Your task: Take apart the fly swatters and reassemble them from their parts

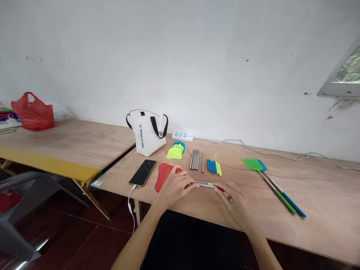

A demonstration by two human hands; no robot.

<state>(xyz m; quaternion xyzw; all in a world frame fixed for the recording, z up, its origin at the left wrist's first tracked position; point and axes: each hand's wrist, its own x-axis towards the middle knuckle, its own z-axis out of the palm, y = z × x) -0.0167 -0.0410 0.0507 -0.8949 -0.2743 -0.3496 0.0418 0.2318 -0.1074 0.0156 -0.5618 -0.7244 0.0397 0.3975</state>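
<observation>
My left hand [174,186] and my right hand [234,200] together grip a thin metal rod [204,184] just above the table, the left pinching one end, the right closed on the other end where a red grip shows. A red swatter head [162,175] lies under my left hand. Behind the rod lie several bare metal rods [195,159] and a row of blue and yellow-green grips [214,167]. A yellow swatter head [174,151] rests on a blue one further back.
A phone [143,172] with a white cable lies left of my hands. A white tote bag [147,133] and a power strip [182,136] stand near the wall. Two assembled swatters [271,185] lie at the right. A red plastic bag [33,111] sits on the left table.
</observation>
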